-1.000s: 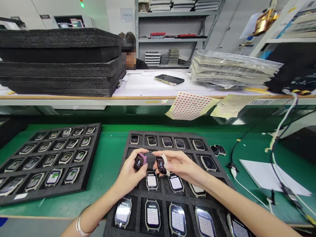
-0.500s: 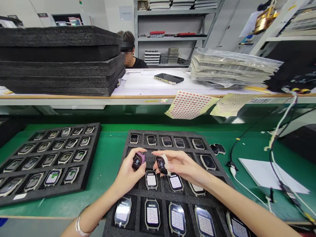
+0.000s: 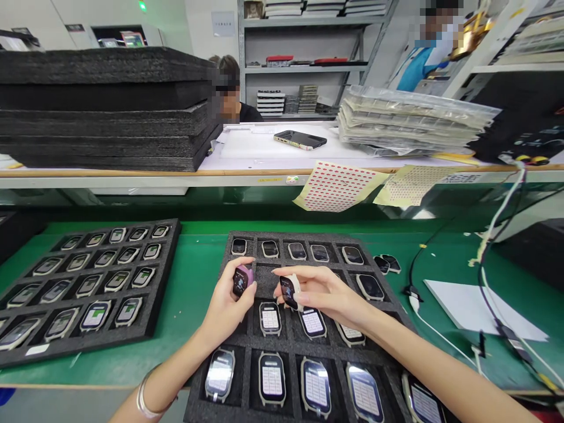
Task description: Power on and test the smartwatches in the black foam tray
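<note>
My left hand [image 3: 230, 301] is closed on a smartwatch with a purple case [image 3: 242, 280], its dark lit screen facing up and left. Between the thumb and fingers of my right hand [image 3: 328, 289] is a pale-cased smartwatch [image 3: 289, 291], tilted, its screen lit too. Both are held above a black foam tray [image 3: 252, 341] with square compartments. Several watches sit in it; a watch [image 3: 272, 379] in the front row shows a white grid on its screen, while a back-row watch [image 3: 270, 249] is dark. My right hand and forearm cover some compartments.
A second foam tray of watches [image 3: 155, 305] lies at left on the green bench [image 3: 198, 258]. Two loose watch faces [image 3: 389, 264], white paper [image 3: 480, 308] and cables [image 3: 414, 299] lie at right. The shelf above holds stacked foam [image 3: 106, 111], a phone [image 3: 300, 140] and bagged sheets [image 3: 409, 120].
My left hand has shifted slightly left and up with the purple watch, turning it a little. My right hand stays nearly in place. A person in blue has appeared at the upper right.
</note>
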The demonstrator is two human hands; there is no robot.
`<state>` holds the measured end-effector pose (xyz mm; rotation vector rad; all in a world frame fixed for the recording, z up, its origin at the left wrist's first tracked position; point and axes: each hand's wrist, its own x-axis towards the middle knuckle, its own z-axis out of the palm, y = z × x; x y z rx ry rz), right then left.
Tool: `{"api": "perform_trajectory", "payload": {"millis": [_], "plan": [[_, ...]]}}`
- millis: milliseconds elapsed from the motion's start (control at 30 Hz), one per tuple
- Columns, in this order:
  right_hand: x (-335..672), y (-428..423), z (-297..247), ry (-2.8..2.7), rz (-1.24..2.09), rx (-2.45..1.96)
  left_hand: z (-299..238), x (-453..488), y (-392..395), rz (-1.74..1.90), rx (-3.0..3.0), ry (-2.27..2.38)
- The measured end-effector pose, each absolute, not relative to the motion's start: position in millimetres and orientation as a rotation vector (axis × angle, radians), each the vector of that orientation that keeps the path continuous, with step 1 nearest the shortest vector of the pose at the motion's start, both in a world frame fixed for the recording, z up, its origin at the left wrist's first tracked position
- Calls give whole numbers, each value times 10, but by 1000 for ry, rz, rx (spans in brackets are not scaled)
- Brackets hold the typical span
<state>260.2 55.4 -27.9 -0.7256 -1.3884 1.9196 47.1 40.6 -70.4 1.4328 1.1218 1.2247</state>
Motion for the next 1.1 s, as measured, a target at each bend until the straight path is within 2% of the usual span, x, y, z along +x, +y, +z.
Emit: {"api": "perform_trajectory", "payload": {"millis": [233, 567, 1100], "plan": [[2617, 559, -253, -1397, 1942, -697, -729, 471, 405, 1174, 1463, 1110], [2600, 611, -321, -1108, 2094, -730, -775, 522, 517, 1104, 1019, 806], [2578, 548, -321, -1253, 1904, -858, -833, 486, 497, 1077, 1058, 708]]}}
